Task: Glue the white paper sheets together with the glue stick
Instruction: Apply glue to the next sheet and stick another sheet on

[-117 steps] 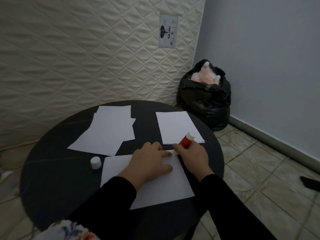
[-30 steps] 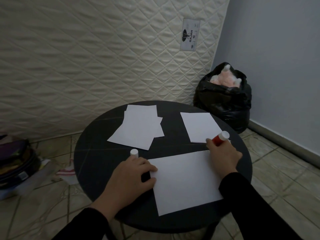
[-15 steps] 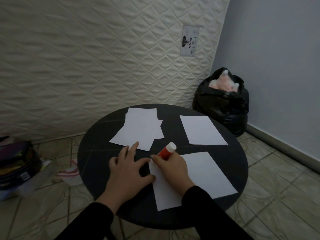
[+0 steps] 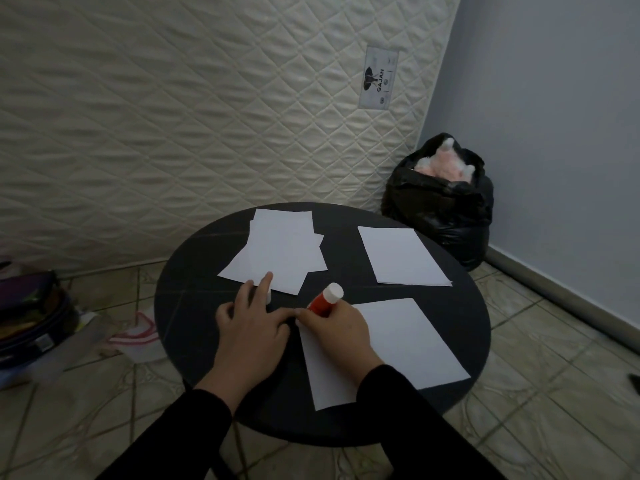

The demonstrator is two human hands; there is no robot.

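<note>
On the round black table (image 4: pixel 194 306) lies a white sheet (image 4: pixel 398 344) in front of me. My right hand (image 4: pixel 337 332) grips a red glue stick (image 4: pixel 323 301) with its tip down at that sheet's far left corner. My left hand (image 4: pixel 251 329) rests flat on the table just left of the sheet, fingers spread, its thumb at the sheet's edge. The white cap (image 4: pixel 268 297) peeks out behind my left fingers. A loose pile of sheets (image 4: pixel 280 252) sits at the back, and a single sheet (image 4: pixel 401 256) at the back right.
A quilted mattress (image 4: pixel 173 116) leans against the wall behind the table. A black bag (image 4: pixel 440 202) with pink stuffing stands in the right corner. Bags and a cloth (image 4: pixel 138 337) lie on the tiled floor at left.
Over the last second my right hand carried the glue stick from the sheet's far right corner to its far left corner, beside my left hand. In the last half second little has shifted.
</note>
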